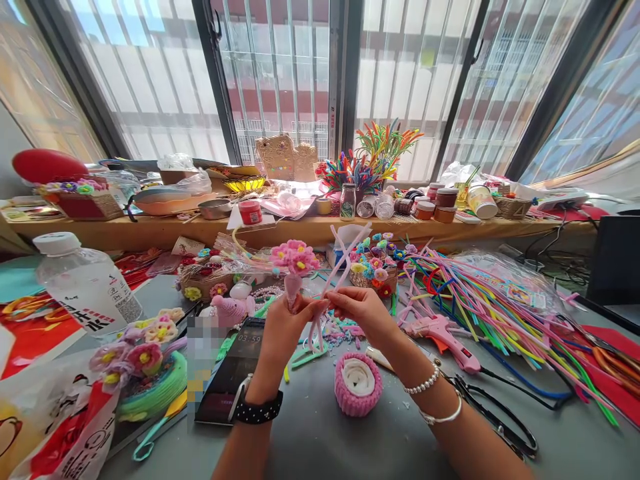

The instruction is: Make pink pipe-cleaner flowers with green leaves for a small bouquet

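My left hand (287, 323) and my right hand (360, 307) meet above the middle of the table, fingertips pinched together on several pale pink pipe cleaners (345, 257). The fuzzy strands cross above my fingers, and their other ends hang below. A cluster of pink pipe-cleaner flowers (295, 257) on a thick pink stem stands right at my left hand; whether the fingers grip that stem too, I cannot tell. Below my hands sits a round pink fuzzy pot (357, 393) with a white rolled filling.
Left are a phone (227, 373), a green flower pot (155, 390) and a plastic bottle (83, 287). To the right lie a pink glue gun (445, 337), black glasses (495, 413), loose pipe cleaners (480, 307) and scissors (610, 357). Jars (435, 203) line the sill.
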`<move>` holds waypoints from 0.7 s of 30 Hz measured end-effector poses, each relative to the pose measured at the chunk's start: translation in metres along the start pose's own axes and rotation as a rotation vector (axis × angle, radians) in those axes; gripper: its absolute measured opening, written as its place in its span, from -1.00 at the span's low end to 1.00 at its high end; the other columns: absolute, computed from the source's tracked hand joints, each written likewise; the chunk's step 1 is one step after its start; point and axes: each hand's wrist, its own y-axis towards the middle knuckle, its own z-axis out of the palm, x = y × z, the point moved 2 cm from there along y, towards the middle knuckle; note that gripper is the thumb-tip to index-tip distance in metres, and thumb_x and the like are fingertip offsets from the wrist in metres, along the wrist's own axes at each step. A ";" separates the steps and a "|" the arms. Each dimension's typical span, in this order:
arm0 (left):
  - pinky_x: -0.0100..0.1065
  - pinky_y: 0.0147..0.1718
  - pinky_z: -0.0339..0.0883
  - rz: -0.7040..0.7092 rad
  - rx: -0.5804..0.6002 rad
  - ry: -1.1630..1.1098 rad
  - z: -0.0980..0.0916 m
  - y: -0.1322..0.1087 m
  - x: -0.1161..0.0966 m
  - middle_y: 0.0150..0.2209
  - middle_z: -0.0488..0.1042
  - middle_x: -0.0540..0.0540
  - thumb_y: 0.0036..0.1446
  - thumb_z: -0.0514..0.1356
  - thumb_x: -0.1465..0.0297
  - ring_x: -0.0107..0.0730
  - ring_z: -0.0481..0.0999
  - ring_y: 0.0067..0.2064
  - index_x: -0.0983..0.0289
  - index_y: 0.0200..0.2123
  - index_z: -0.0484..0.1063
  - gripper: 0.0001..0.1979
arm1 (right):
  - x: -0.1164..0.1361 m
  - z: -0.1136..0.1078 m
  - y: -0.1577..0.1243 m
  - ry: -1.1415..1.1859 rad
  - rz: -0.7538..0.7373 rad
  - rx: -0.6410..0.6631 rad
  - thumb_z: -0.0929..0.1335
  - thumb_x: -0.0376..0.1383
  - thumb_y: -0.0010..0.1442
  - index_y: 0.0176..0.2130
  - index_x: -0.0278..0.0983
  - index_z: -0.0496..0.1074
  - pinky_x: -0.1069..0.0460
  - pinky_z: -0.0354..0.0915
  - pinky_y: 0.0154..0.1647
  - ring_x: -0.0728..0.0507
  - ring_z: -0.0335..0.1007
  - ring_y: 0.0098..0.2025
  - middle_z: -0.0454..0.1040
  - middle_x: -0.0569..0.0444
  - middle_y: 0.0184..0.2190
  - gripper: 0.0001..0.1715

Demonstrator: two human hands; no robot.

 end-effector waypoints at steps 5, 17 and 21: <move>-0.40 -0.52 0.27 -0.033 0.083 -0.001 0.005 -0.002 0.002 -0.66 0.43 0.01 -0.32 0.28 0.32 -0.44 0.37 -0.58 0.30 -0.73 0.26 -0.74 | 0.002 -0.004 -0.004 -0.099 -0.046 -0.032 0.38 -0.17 -0.15 -0.49 -0.34 0.48 0.11 0.06 -0.55 0.06 0.09 -0.59 0.32 0.15 -0.64 -0.74; -0.40 -0.57 0.28 -0.067 0.228 -0.077 0.010 -0.008 -0.010 -0.66 0.45 0.06 -0.29 0.29 0.34 -0.37 0.42 -0.59 0.30 -0.69 0.38 -0.83 | 0.014 -0.020 0.006 -0.029 -0.084 -0.102 0.39 -0.18 -0.16 -0.59 -0.33 0.34 0.12 -0.07 -0.64 0.10 0.01 -0.66 0.20 0.23 -0.72 -0.74; -0.40 -0.58 0.29 -0.049 0.199 -0.090 0.011 -0.007 -0.006 -0.64 0.46 0.05 -0.29 0.29 0.36 -0.41 0.40 -0.62 0.30 -0.68 0.39 -0.85 | 0.018 -0.024 0.004 -0.002 -0.072 -0.137 0.41 -0.18 -0.21 -0.58 -0.34 0.38 0.13 0.00 -0.63 0.10 0.06 -0.65 0.24 0.22 -0.70 -0.74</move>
